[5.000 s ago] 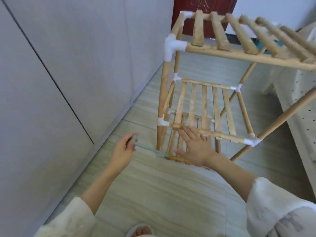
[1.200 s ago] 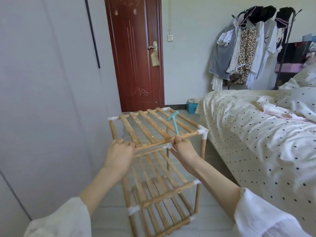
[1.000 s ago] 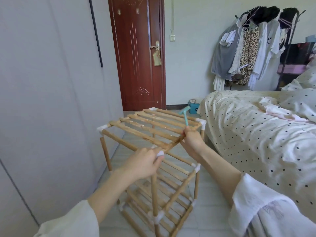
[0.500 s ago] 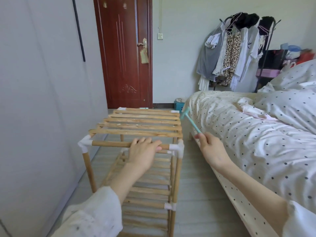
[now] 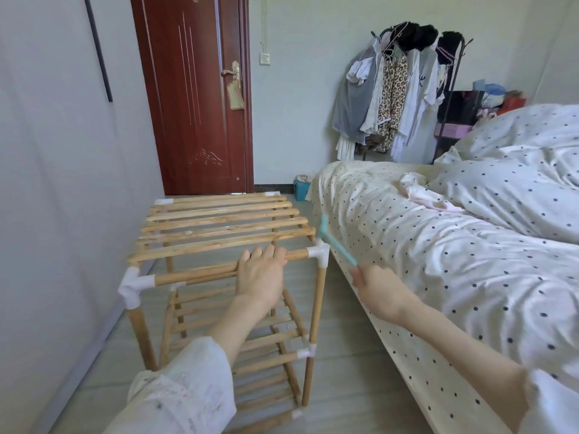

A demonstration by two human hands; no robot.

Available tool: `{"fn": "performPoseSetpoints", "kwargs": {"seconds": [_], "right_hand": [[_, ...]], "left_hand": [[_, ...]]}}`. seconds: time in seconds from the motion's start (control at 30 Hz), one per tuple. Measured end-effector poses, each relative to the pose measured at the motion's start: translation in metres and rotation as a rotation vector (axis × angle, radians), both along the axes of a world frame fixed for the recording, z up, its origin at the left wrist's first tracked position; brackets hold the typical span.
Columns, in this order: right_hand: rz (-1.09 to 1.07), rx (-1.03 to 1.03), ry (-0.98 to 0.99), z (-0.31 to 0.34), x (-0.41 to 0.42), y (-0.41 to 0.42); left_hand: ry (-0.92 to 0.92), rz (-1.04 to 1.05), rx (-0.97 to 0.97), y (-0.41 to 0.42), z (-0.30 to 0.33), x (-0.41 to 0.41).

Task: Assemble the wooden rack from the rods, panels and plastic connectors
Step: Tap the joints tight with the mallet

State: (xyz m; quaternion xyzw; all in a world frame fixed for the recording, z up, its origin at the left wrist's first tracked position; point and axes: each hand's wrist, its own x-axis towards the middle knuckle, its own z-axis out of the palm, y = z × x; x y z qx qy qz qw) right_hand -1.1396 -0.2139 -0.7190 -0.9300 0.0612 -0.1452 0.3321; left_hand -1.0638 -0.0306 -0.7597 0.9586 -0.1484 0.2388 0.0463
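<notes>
On the floor, between wall and bed: wooden rack (image 5: 219, 233) standing upright, three slatted shelves stacked one above the other.
Top shelf: slats (image 5: 225, 222) running side to side, white plastic connectors at the corners.
Near-left corner: chunky white connector (image 5: 134, 285) joining front rod and leg.
Near-right corner: white connector (image 5: 319, 253), just beside the bed's edge.
Left hand (image 5: 260, 277): palm down on the front top rod (image 5: 194, 274), fingers curled over it, clamped on the rack.
Right hand (image 5: 380, 292): well apart from the left, closed around the handle of a small teal hammer (image 5: 333, 242).
Hammer: head tilted up and toward the rack, hanging just beside the near-right connector; touching or not, cannot tell through the blur.
Bed (image 5: 438, 245): right of the rack, polka-dot sheet and rumpled quilt.
Door (image 5: 194, 95): dark red, shut, behind the rack.
Clothes rail (image 5: 398, 98): far corner, loaded with garments.
Sleeves: loose and white, pushed back on both forearms.
</notes>
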Motion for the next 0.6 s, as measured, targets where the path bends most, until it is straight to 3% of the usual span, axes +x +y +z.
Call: {"fn": "performPoseSetpoints", "kwargs": {"seconds": [0.07, 0.17, 0.2, 0.27, 0.3, 0.33, 0.43, 0.47, 0.57, 0.6], "right_hand": [[-0.023, 0.014, 0.048, -0.007, 0.006, -0.005], [-0.116, 0.134, -0.244, 0.004, 0.003, -0.004], [-0.086, 0.115, -0.205, 0.001, 0.003, -0.002], [0.010, 0.023, 0.057, -0.017, -0.002, 0.001], [-0.004, 0.018, 0.067, -0.020, -0.003, 0.001], [-0.033, 0.047, 0.035, -0.017, 0.001, -0.004], [-0.148, 0.188, -0.303, 0.003, -0.004, -0.005], [-0.133, 0.157, -0.268, 0.004, -0.005, -0.001], [-0.070, 0.020, 0.130, -0.018, -0.010, 0.003], [-0.065, 0.014, 0.111, -0.017, -0.007, -0.001]], "left_hand": [[0.004, -0.006, -0.002, 0.001, -0.001, 0.000], [-0.007, -0.009, -0.006, 0.001, -0.001, 0.000], [-0.005, -0.007, -0.011, 0.001, 0.001, 0.000], [0.007, -0.001, -0.017, 0.001, 0.002, -0.001], [0.006, -0.002, -0.016, 0.001, 0.001, -0.001], [0.000, -0.004, -0.011, 0.001, 0.001, -0.001], [-0.017, -0.012, -0.023, 0.001, 0.000, 0.000], [-0.016, -0.014, -0.026, 0.001, 0.001, 0.001], [0.002, -0.008, -0.035, 0.001, 0.001, -0.001], [0.001, -0.012, -0.029, 0.001, 0.000, -0.001]]}}
